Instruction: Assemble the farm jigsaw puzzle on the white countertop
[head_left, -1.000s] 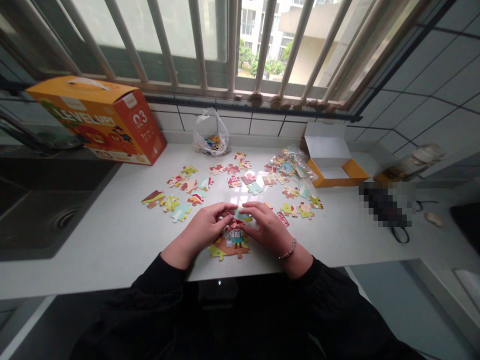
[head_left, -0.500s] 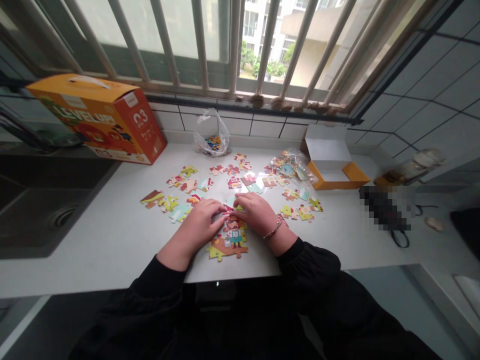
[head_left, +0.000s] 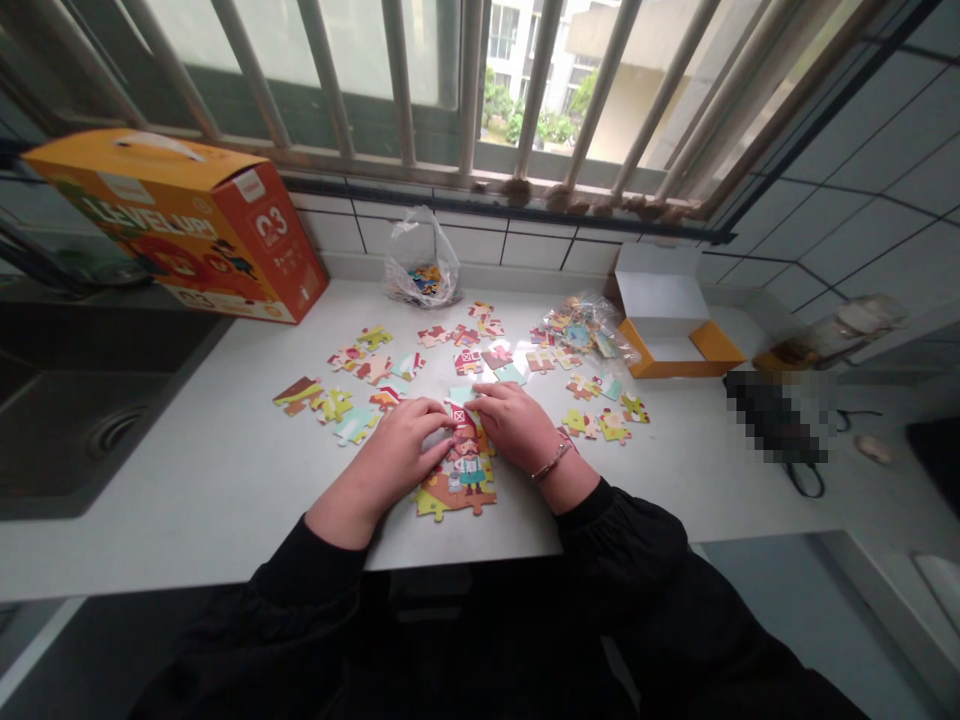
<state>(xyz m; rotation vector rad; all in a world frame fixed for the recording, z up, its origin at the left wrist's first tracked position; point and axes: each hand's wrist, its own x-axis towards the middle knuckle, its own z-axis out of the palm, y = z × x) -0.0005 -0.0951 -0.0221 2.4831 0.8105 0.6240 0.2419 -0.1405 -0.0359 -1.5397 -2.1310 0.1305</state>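
Now that the left hand (head_left: 394,455) has eased back a bit, you can see the barn piece (head_left: 459,414) lying at the puzzle's (head_left: 469,468) 12 o'clock end, so I'd guess that's one more bit in, though I can't tell if it's fully seated. Left thumb and fingers are apart; right hand (head_left: 519,425) is over the 1 o'clock corner, fingers bunched, can't tell if it's pinching anything. Puzzle's flat between them near the tabletop's (head_left: 217,460) 6 o'clock edge, long axis roughly 12 to 6, figure's boots toward 6.
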